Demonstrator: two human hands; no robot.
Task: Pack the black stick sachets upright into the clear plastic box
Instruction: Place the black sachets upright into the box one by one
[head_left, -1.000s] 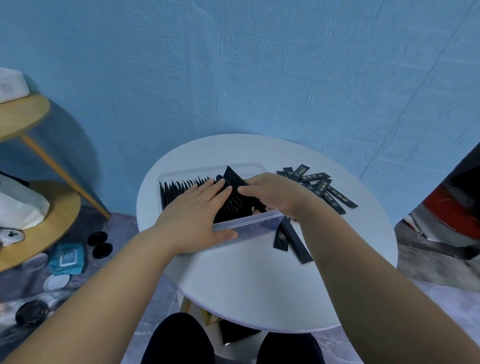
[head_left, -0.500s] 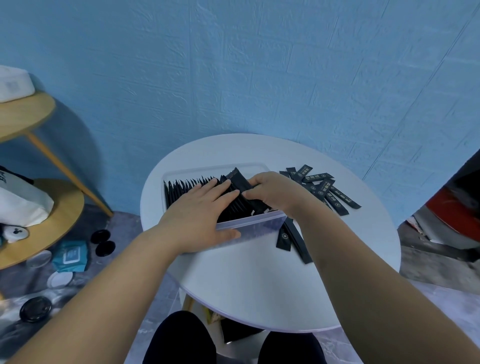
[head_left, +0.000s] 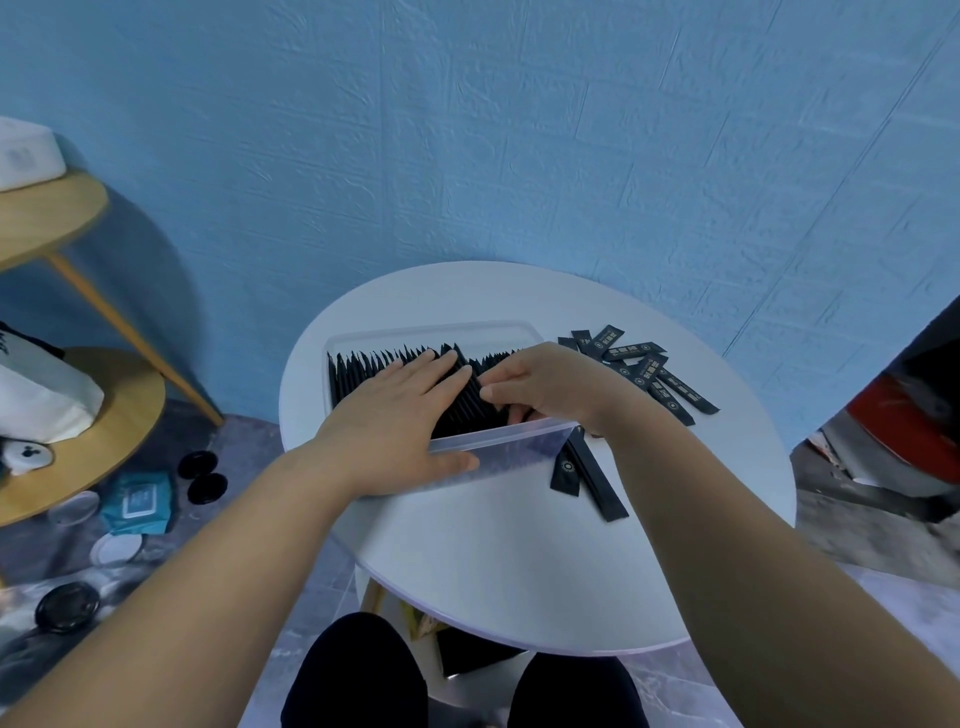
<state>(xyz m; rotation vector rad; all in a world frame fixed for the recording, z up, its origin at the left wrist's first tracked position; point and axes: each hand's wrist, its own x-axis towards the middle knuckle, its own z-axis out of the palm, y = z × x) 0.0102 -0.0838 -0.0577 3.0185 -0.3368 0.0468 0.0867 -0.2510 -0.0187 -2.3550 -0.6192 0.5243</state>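
Left hand is lying flat, fingers straight and close together, pressing on the tops of the sachets in the box. Its thumb is stretching along the outside of the box's near wall. It is gripping nothing.

Right hand is reaching into the box just right of the left fingertips. Its fingers are curling down with the thumb tucked below, pinching a bunch of sachets. The bunch is leaning rather than standing straight, with its lower ends inside the box by the near wall. Left fingertips are touching its upper edge.

Sachets are standing in a row with tips up, running from under the left hand out to the box's end beyond the left knuckles. A few more tips are showing just past the right knuckles.

Loose sachets are lying flat in a heap just beyond and right of the right wrist. Two more are lying flat beneath the right forearm, just outside the box's corner, one overlapping the other.

The table, round and white, is carrying the box and both heaps.

Well left of the left forearm, a wooden shelf is holding a white bag. A blue packet and black lids are lying on the floor.
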